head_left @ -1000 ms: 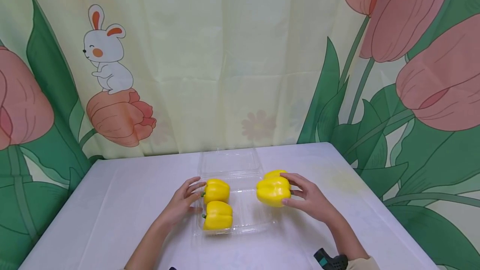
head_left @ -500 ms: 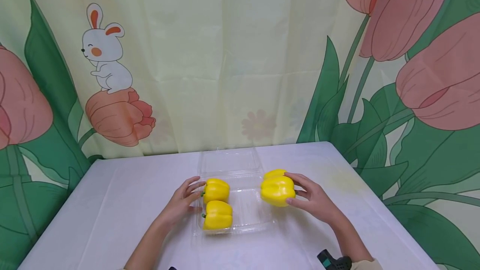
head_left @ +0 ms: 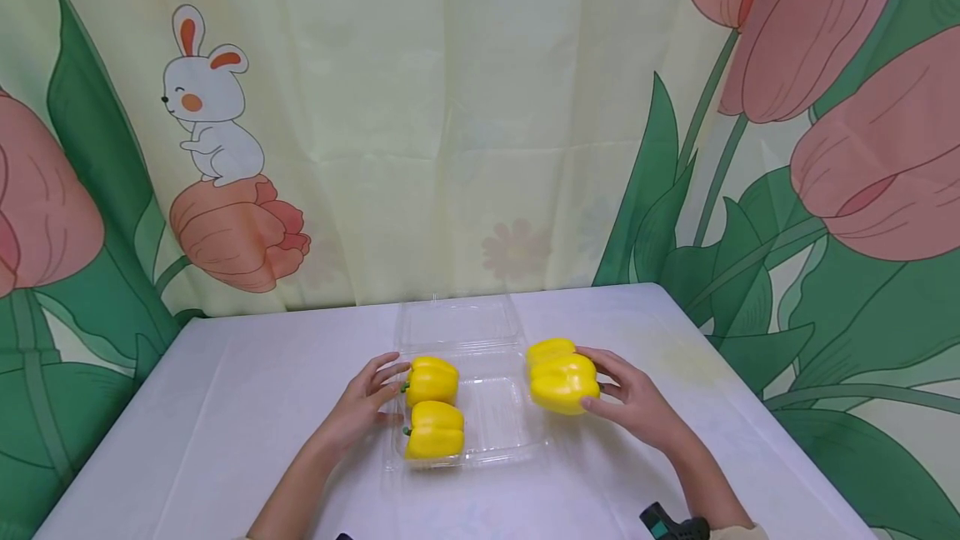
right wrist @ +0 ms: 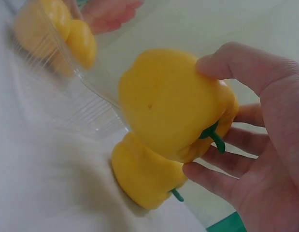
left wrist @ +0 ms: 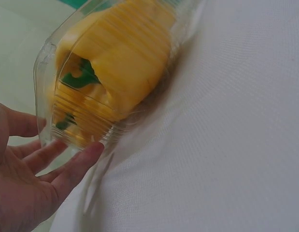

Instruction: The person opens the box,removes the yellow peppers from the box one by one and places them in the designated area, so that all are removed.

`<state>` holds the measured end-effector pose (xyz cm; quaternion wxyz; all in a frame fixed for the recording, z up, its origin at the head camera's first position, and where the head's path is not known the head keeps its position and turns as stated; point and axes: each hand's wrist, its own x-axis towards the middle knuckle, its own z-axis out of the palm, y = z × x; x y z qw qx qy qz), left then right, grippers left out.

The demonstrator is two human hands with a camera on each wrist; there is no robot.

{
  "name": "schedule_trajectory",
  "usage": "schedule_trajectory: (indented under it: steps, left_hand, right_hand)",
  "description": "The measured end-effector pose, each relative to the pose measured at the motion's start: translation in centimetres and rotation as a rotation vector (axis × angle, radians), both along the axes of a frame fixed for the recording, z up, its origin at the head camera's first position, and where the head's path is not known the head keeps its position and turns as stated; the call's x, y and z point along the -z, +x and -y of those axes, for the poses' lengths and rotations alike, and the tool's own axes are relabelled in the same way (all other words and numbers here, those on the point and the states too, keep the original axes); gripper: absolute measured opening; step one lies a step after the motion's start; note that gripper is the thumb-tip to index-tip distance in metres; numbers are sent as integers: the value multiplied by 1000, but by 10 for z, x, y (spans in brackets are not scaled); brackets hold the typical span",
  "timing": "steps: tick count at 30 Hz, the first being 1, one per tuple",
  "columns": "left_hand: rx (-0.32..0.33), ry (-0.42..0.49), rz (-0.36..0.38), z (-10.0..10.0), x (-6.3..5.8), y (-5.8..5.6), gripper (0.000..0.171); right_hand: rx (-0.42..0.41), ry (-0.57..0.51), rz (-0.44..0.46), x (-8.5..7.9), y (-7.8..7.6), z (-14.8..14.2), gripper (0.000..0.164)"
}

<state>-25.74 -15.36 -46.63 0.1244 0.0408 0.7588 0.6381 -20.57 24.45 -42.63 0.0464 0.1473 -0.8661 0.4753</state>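
My right hand [head_left: 636, 402] pinches a yellow bell pepper [head_left: 564, 386] between thumb and fingers, its green stem toward the palm in the right wrist view. Another yellow bell pepper [right wrist: 144, 171] sits on the table just behind, partly covered by the held one. A clear plastic container [head_left: 498, 415] lies to the left, lid folded back. Two yellow bell peppers, one far [head_left: 433, 382] and one near [head_left: 435, 430], fill its left part, stems pointing left. My left hand [head_left: 365, 402] touches the container's left end wall with spread fingertips; the left wrist view shows fingers [left wrist: 81, 162] along the ribbed plastic.
The clear lid [head_left: 459, 327] extends from the container toward the table's back edge. A white cloth covers the table [head_left: 285, 382]. Behind it hangs a curtain [head_left: 390, 132] printed with tulips and a rabbit. Dark gear [head_left: 672, 523] sits at the right wrist.
My right hand and its bell pepper have shifted a little to the right, off the container's edge, showing more of the pepper behind. The left hand stays at the container.
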Motion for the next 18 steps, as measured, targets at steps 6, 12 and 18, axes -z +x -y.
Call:
schedule_trajectory:
  steps: [6,12,18]
  left_hand:
    - [1,5,0,0,0,0,54]
    - [-3,0,-1,-1,1,-1,53]
    - [-9,-2,-4,-1,2,-1,52]
  right_hand:
    - [5,-6,-5,1,4,-4,65]
    - [22,-7,10,4,5,-9,64]
    - [37,23,11,7,4,-14,65]
